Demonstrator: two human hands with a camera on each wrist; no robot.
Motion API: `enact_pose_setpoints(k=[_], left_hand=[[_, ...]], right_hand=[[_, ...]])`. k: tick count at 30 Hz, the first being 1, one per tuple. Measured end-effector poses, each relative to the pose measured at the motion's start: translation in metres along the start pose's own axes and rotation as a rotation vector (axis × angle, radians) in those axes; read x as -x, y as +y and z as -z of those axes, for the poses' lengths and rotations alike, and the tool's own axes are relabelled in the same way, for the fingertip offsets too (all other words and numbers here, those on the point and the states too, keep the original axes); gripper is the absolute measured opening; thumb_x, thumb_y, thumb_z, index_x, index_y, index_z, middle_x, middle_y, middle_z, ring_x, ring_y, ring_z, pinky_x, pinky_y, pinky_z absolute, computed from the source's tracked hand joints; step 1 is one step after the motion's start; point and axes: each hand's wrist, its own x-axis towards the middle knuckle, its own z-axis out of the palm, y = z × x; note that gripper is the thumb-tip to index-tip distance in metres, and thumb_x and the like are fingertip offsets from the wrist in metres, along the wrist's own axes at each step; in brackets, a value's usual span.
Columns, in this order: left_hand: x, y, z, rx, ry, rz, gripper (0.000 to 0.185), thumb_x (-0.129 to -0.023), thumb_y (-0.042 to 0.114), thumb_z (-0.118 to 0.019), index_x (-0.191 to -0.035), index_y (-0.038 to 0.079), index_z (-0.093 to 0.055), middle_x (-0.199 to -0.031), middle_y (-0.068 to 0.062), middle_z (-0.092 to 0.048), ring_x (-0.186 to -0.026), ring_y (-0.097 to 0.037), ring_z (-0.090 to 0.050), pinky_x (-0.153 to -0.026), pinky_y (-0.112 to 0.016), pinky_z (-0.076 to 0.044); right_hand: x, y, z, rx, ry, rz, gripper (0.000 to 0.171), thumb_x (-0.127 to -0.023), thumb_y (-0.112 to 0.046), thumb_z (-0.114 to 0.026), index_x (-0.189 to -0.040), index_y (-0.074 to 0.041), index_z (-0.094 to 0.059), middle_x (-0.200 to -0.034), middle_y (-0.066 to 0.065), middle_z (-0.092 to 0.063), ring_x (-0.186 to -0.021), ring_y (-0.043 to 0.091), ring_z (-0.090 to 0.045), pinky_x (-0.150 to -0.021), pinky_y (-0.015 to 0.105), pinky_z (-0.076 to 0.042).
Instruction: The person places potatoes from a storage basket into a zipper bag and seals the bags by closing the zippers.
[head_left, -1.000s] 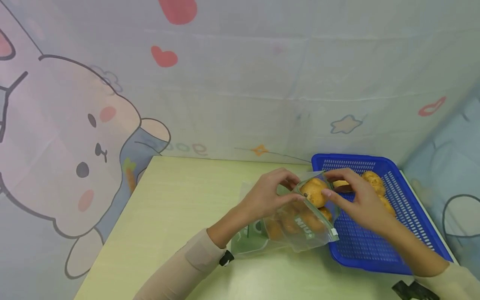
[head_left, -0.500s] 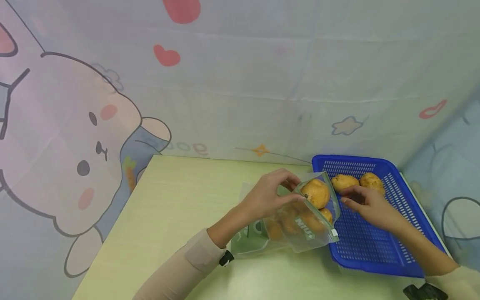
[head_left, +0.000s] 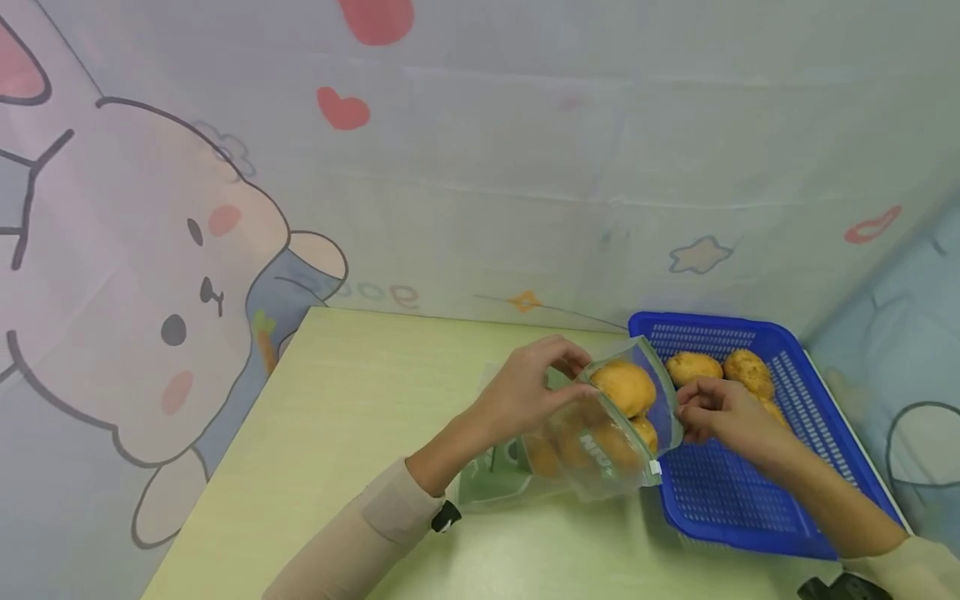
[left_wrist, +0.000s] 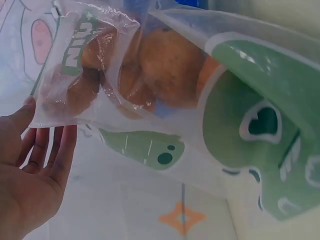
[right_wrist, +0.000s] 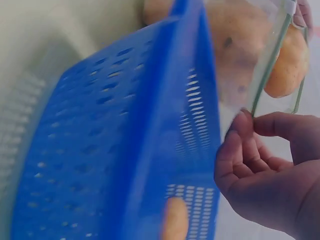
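A clear zip bag (head_left: pixel 597 457) with green print lies tilted on the table, its mouth spread towards the basket. Several potatoes fill it, one potato (head_left: pixel 625 387) sitting right at the mouth. My left hand (head_left: pixel 528 387) pinches one side of the mouth between thumb and fingers; the left wrist view shows that hand (left_wrist: pixel 37 170) at the bag's edge. Opposite, my right hand (head_left: pixel 723 417) pinches the other side, and in the right wrist view thumb and forefinger of this hand (right_wrist: pixel 270 165) meet on the green zip strip (right_wrist: pixel 272 62).
A blue plastic basket (head_left: pixel 750 540) stands right of the bag, partly under my right forearm. At its far end lie a long potato (head_left: pixel 693 367), a rounder potato (head_left: pixel 748 372) and another partly hidden. A printed cloth (head_left: pixel 480 167) hangs behind the pale table (head_left: pixel 390 367).
My right hand has left the potato at the bag's mouth, drawn back over the basket, then taken hold of the bag's right edge. That potato sits slightly turned; the left hand keeps its hold.
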Motion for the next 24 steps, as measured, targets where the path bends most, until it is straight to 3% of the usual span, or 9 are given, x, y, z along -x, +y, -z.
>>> enact_pose_setpoints(k=[5,15,20,24], left_hand=[[0.004,-0.001,0.015,0.061,0.084,0.006,0.031,-0.095,0.021,-0.083,-0.122,0.011,-0.071,-0.114,0.002,-0.073,-0.101,-0.008,-0.068,-0.071,-0.022,-0.061],[0.003,0.007,0.062,0.161,0.28,-0.046,0.03,-0.096,0.008,-0.08,-0.123,0.004,-0.068,-0.11,-0.006,-0.07,-0.102,-0.017,-0.07,-0.069,-0.031,-0.065],[0.0,0.021,0.082,0.23,0.326,-0.083,0.025,-0.097,0.0,-0.076,-0.12,0.0,-0.065,-0.107,-0.01,-0.068,-0.098,-0.022,-0.07,-0.066,-0.037,-0.065],[0.0,0.027,0.088,0.234,0.326,-0.096,0.026,-0.097,0.001,-0.077,-0.12,0.0,-0.066,-0.107,-0.009,-0.068,-0.098,-0.022,-0.07,-0.065,-0.041,-0.065]], right_hand=[[0.003,-0.027,0.007,-0.019,0.092,0.06,0.016,-0.103,0.002,-0.059,-0.115,0.013,-0.059,-0.086,0.005,-0.068,-0.073,0.021,-0.065,-0.064,0.032,-0.06],[-0.004,-0.12,0.032,0.013,0.161,0.206,0.011,-0.105,0.0,-0.058,-0.113,0.004,-0.065,-0.079,0.002,-0.068,-0.069,0.02,-0.062,-0.065,0.027,-0.056],[-0.005,-0.152,0.04,0.029,0.186,0.282,0.012,-0.105,0.001,-0.057,-0.109,-0.002,-0.068,-0.077,0.003,-0.066,-0.07,0.02,-0.061,-0.066,0.027,-0.055],[-0.005,-0.16,0.038,0.042,0.195,0.285,0.01,-0.105,-0.001,-0.059,-0.108,0.0,-0.068,-0.077,0.004,-0.066,-0.07,0.021,-0.061,-0.065,0.027,-0.055]])
